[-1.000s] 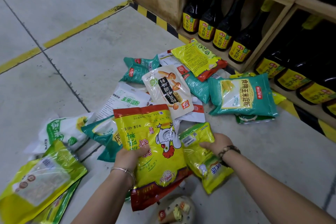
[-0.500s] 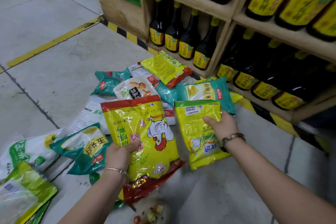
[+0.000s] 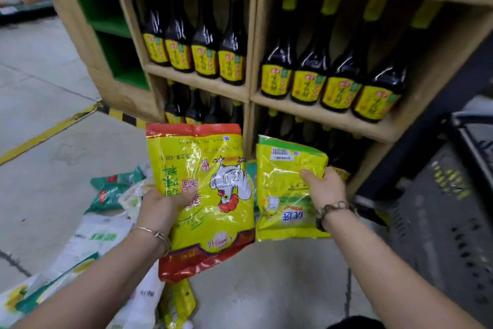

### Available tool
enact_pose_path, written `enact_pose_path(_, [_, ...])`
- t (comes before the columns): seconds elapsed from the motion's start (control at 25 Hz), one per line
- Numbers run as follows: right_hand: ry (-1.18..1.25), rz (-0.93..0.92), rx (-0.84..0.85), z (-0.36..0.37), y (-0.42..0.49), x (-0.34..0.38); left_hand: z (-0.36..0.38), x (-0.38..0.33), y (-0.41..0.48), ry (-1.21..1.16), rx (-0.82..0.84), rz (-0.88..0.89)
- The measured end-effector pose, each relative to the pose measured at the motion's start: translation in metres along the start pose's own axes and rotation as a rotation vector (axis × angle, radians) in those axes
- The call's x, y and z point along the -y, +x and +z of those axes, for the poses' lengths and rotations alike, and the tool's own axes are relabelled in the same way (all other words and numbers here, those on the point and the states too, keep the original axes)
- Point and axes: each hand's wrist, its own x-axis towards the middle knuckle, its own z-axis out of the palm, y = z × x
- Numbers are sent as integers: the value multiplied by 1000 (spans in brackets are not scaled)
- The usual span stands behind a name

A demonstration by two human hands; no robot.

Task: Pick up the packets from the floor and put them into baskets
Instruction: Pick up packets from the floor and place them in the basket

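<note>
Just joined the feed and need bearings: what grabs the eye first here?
Two packets held up at centre: the left hand grips a large yellow rooster packet, the right hand a smaller yellow-green packet. Behind, wooden shelves hold rows of dark bottles with yellow labels; a dark basket sits far right.

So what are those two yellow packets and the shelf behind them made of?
The chicken packet in the left hand looks like thin glossy plastic film, judging by its bright glints and crinkles. The green-topped packet in the right hand seems to be the same shiny film, creased around the thumb. The shelf looks like pale unpainted wood or board, matte with no shine.
</note>
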Motion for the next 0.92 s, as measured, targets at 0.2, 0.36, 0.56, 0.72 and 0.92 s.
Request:
enact_pose_path(0.2, [72, -49, -123, -69, -6, 49, 36, -53, -16, 21, 133, 59])
enact_pose_path(0.36, [14, -142, -175, -129, -14, 80, 76, -86, -39, 28, 203, 155])
enact_pose_path(0.56, [-16, -251, -204, -203, -35, 90, 123, -108, -76, 18, 303, 193])
enact_pose_path(0.72, [5, -299, -297, -261, -52, 86, 164, -113, -107, 1, 427, 176])
enact_pose_path(0.92, [-6, -340, -464, -349, -68, 71, 231, -113, -148, -30, 554, 167])
